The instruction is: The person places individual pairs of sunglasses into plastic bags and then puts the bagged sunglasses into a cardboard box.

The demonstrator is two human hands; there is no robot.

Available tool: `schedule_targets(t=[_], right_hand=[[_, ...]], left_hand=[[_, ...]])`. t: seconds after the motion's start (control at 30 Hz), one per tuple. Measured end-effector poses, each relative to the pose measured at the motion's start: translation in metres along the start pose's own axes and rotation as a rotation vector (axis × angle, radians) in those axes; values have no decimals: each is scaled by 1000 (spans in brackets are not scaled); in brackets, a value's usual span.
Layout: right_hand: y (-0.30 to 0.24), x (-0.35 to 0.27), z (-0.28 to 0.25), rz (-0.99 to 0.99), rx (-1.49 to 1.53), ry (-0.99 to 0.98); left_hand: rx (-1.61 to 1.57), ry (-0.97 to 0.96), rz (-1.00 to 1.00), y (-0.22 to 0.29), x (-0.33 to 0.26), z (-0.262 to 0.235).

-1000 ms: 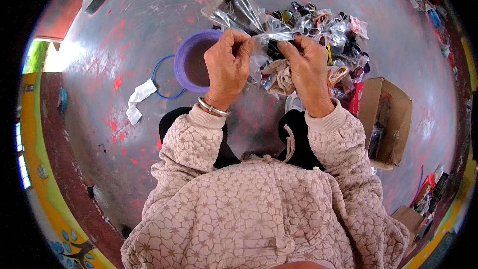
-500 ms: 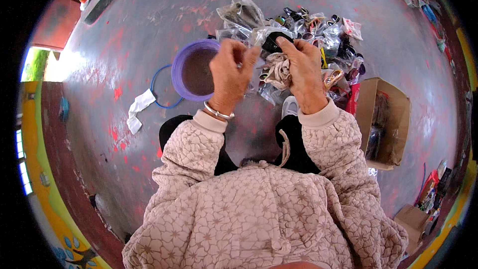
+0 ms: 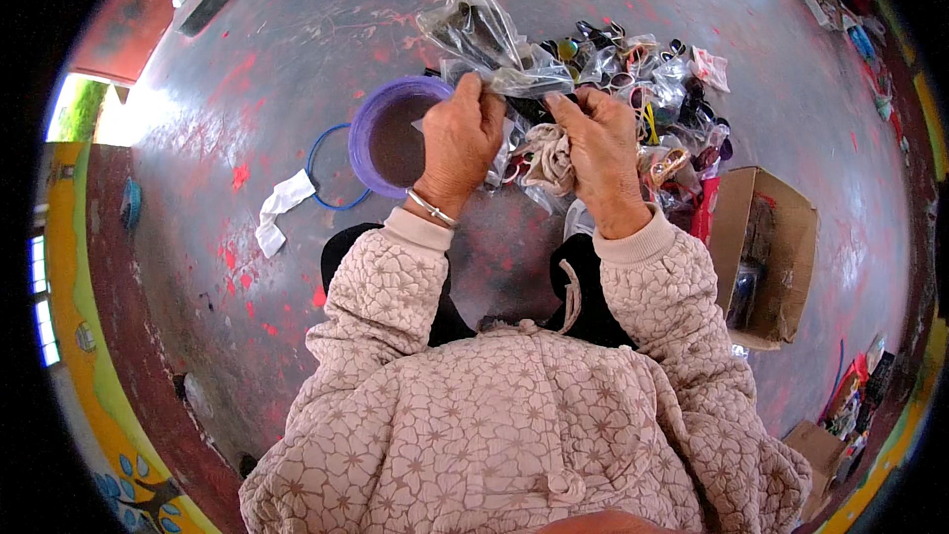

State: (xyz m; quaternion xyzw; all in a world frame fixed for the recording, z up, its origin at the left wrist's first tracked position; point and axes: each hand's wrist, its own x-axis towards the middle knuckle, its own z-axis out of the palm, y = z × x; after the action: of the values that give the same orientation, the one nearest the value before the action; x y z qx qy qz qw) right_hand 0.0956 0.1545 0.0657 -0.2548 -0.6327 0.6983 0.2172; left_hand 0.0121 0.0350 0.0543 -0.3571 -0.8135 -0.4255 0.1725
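You wear this camera on your head, the left one of a side-by-side pair, and it faces steeply down over your patterned jacket point(image 3: 524, 425), which sits nearest the lens and fills the lower middle. Your left hand point(image 3: 463, 138) and right hand point(image 3: 603, 150) lie farther off, above the centre, with the floor point(image 3: 306, 49) beyond. The fisheye curves the painted wall point(image 3: 69, 267) along its left rim.
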Motion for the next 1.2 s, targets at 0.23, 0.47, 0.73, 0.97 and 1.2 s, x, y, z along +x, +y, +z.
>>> schedule_targets(t=[0.23,0.47,0.73,0.97,1.2], right_hand=[[-7,-4,13,59,126,-53],[3,-1,19,-36,-19,14],[7,5,15,-193,-236,56],[-5,10,2,-243,-518,-35],[-5,12,-13,-592,-745,-62]], left_hand=[[143,101,32,-11,16,-9],[-542,-156,-551,-5,16,4],[-1500,-368,-1183,-3,5,-2],[-1004,-455,-859,-8,2,-3],[-786,-609,-783,-14,-3,-9]])
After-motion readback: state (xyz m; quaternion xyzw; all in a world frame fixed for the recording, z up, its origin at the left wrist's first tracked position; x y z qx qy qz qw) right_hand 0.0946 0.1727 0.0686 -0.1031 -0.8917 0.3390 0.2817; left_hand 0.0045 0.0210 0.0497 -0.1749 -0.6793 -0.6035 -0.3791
